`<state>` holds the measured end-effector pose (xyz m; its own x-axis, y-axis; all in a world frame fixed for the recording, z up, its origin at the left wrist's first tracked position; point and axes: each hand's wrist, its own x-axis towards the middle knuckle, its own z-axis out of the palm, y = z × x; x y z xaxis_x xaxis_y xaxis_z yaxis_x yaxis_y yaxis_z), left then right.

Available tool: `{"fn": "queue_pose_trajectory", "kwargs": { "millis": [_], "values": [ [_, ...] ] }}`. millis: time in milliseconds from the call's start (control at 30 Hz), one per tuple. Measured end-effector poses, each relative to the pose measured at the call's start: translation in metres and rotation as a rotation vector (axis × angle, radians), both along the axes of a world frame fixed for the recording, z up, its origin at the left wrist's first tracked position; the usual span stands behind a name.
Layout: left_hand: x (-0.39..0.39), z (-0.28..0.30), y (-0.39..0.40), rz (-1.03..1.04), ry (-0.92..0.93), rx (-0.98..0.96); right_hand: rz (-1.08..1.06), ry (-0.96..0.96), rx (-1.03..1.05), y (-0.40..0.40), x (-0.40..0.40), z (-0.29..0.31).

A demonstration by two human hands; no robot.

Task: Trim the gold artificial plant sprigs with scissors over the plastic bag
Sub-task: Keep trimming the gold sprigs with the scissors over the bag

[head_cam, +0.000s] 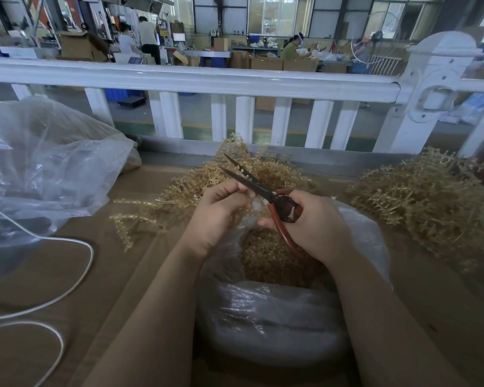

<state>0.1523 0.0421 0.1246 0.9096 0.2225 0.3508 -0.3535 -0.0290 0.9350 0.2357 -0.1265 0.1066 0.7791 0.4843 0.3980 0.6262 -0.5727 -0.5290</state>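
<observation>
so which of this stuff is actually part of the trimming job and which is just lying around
Part of the job:
- scissors, held in the right hand
- gold sprig, held by the left hand
- plastic bag of trimmed pieces, below both hands
- sprig pile on the right

Just lying about:
- white cord
- big clear bag on the left
- white railing

A brown table (118, 289) carries an open clear plastic bag (277, 317) of gold trimmings at its near middle. Beyond the bag lies a loose pile of gold sprigs (185, 191); a larger gold heap (425, 202) sits to the bag's right. Left of the bag lie a white cord (76, 286) and a big crumpled plastic sack (45, 169).
</observation>
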Motion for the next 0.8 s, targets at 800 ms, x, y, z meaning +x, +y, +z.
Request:
{"fn": "queue_pose_trajectory", "kwargs": {
  "millis": [800],
  "values": [
    [0.0039, -0.0080, 0.0041, 0.162, 0.004, 0.006, -0.031, -0.072, -0.020, -0.0017, 0.0008, 0.0006]
  ]
}}
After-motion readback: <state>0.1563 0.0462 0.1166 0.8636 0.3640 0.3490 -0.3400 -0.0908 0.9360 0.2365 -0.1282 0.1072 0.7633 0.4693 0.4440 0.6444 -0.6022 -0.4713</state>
